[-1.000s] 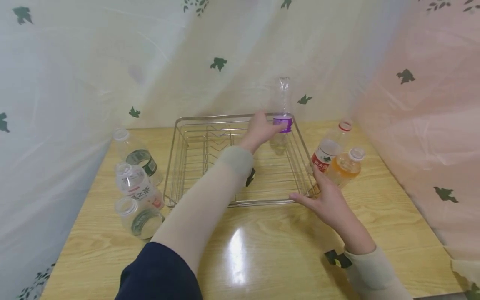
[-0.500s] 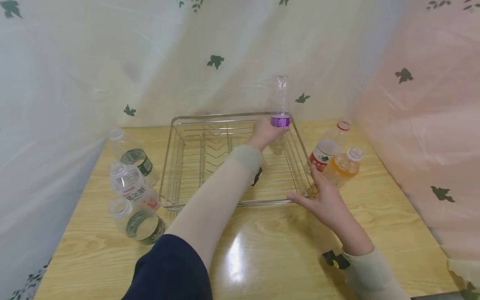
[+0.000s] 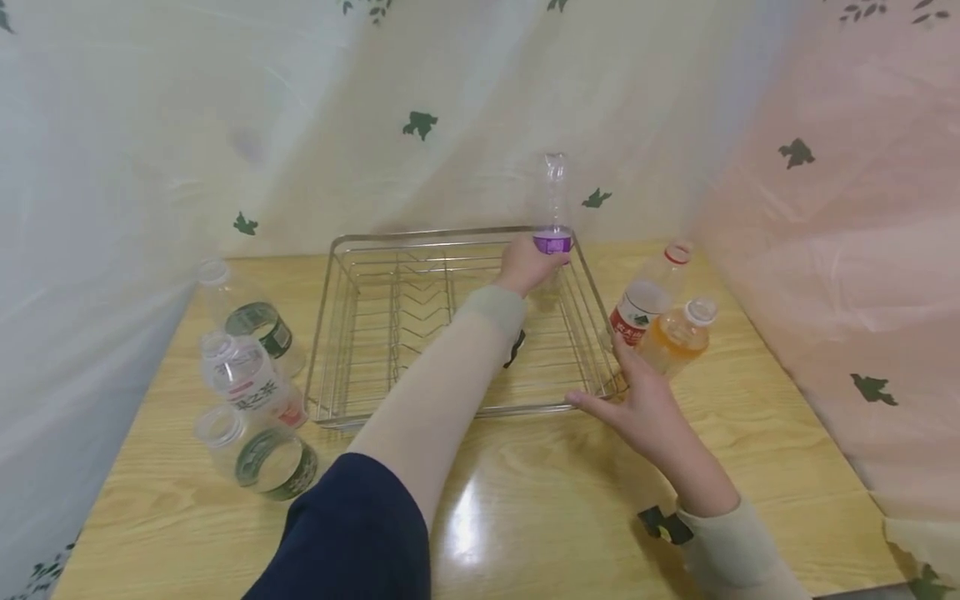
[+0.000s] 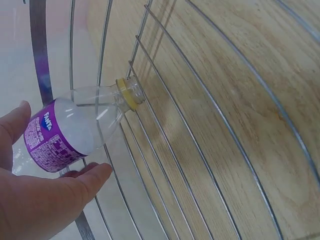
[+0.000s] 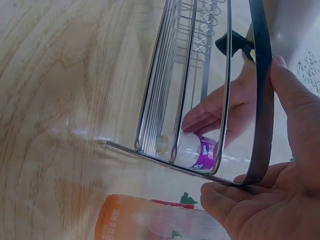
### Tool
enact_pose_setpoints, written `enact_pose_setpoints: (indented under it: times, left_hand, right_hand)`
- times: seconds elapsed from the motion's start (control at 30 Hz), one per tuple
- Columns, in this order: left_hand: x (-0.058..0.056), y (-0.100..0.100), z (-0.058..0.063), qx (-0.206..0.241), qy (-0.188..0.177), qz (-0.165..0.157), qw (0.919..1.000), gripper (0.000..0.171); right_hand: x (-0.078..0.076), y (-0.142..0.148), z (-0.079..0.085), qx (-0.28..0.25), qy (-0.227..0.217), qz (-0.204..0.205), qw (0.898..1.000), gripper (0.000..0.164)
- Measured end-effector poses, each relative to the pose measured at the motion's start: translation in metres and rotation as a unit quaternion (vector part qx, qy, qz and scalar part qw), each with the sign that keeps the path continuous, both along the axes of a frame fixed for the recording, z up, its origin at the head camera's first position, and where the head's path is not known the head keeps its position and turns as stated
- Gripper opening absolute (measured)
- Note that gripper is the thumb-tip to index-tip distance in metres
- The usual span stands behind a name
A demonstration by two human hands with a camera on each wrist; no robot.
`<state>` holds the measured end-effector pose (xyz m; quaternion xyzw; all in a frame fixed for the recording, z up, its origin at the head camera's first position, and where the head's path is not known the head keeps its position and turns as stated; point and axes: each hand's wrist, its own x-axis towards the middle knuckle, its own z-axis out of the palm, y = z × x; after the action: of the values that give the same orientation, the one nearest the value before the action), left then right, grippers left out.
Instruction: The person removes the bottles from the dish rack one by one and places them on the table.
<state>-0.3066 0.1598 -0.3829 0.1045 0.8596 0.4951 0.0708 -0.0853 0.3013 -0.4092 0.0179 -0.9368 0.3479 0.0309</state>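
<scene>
An upside-down clear plastic Fanta bottle with a purple label stands in the far right corner of a wire dish rack. My left hand holds it, fingers and thumb around the label end. In the left wrist view the uncapped neck with its yellow ring points down at the rack's wires. At the near right corner, my right hand grips the rack; in the right wrist view its thumb and fingers lie on either side of the flat metal rim.
Right of the rack stand a red-labelled bottle and an orange-topped bottle. Along its left side are a green-labelled bottle, a pink-and-white-labelled one and a wide-mouthed bottle. A patterned curtain hangs behind the wooden table.
The head view has shifted, so the scene slides slightly left. My left hand and forearm have turned a little rightward at the Fanta bottle. The right hand stays on the rack corner.
</scene>
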Motion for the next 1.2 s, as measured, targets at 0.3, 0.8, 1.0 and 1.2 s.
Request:
enact_pose_setpoints:
  times: [0.3,0.8,1.0,1.2]
  left_hand:
    - [-0.012,0.003,-0.013,-0.017,-0.005,0.024,0.9996,0.056]
    - [-0.002,-0.005,-0.004,0.002,-0.01,0.0,0.9999,0.055]
    - [0.008,-0.01,0.01,0.01,0.007,-0.018,0.9998,0.052]
    - [0.018,-0.011,0.022,0.031,0.009,-0.023,0.9992,0.055]
  right_hand:
    - [-0.001,-0.008,-0.001,0.0,0.004,0.005,1.0,0.119]
    - [0.001,-0.007,0.0,0.015,-0.007,-0.002,1.0,0.121]
    - [0.0,-0.003,0.002,0.019,-0.002,0.001,1.0,0.12]
    - [-0.001,0.0,0.001,0.019,0.001,-0.003,1.0,0.119]
